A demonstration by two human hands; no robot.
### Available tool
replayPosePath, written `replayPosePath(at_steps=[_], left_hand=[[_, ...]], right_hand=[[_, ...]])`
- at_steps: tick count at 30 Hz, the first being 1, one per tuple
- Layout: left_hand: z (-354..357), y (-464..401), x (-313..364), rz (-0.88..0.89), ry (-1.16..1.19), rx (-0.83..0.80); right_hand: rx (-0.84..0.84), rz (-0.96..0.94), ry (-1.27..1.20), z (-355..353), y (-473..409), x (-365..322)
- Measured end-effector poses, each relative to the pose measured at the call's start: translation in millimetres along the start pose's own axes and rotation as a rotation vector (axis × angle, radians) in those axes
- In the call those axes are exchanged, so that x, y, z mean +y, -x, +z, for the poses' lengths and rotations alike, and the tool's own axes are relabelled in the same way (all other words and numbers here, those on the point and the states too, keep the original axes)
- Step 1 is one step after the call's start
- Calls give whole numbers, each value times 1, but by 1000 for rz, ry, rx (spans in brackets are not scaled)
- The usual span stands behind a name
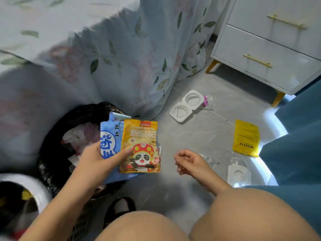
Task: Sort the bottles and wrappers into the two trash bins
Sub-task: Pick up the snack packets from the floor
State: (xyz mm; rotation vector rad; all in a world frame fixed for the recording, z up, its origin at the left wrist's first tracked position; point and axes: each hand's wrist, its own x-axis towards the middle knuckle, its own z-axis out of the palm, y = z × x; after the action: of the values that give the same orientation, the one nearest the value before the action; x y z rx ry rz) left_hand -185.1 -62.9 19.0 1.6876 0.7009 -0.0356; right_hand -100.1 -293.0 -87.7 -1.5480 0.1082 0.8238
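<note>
Fingers [121, 153] of the left hand [94, 158] pinched two snack wrappers together, an orange wrapper [140, 146] printed with a cartoon panda lying over a blue wrapper [108, 138], thumb on top of the orange one; the pair hung above the rim of a bin [52, 136] lined with a black bag, where more wrappers already lay. The right hand [188, 161] hovered just beside them over the grey floor [191, 136], fingers loosely curled and grasping nothing. A second bin [41, 190], white-rimmed, sat at the lower left corner. On the floor beyond the hands lay a white tray [186, 106] with two round wells, a yellow wrapper [246, 138], clear plastic film [224, 155] and a small white card [238, 173]. A floral bedspread [121, 49] hung behind the bins, near a white nightstand [271, 49] with gold handles
</note>
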Motion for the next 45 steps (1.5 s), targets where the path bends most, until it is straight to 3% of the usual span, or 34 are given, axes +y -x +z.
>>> replayPosePath(at_steps=[5,13,18,21,23,26,30,35,40,45], left_hand=[[-81,-14,-14,-92,23,179],[-102,-82,-61,-238,-310,129],[-86,-91,-60,-181,-975,67],[-72,-84,-39,-142,-1210,132],[-58,-78,-15,-9,-1285,178],[-21,-67,24,291,-1213,211],[48,-55,41,482,-893,-43],[116,-52,-6,447,-1020,-335],[131,-54,-48,338,-1110,-429],[130,-59,-58,263,-1078,-419]], right_hand=[[-53,133,267,2,7,-1],[14,338,425,-15,15,12],[63,357,399,-34,12,21],[93,354,394,-46,6,29],[105,348,453,-55,2,34],[131,290,632,-72,-4,43],[288,176,979,-102,-24,59],[279,111,1209,-130,-58,77],[222,80,1360,-142,-87,91],[196,50,1474,-143,-100,108]])
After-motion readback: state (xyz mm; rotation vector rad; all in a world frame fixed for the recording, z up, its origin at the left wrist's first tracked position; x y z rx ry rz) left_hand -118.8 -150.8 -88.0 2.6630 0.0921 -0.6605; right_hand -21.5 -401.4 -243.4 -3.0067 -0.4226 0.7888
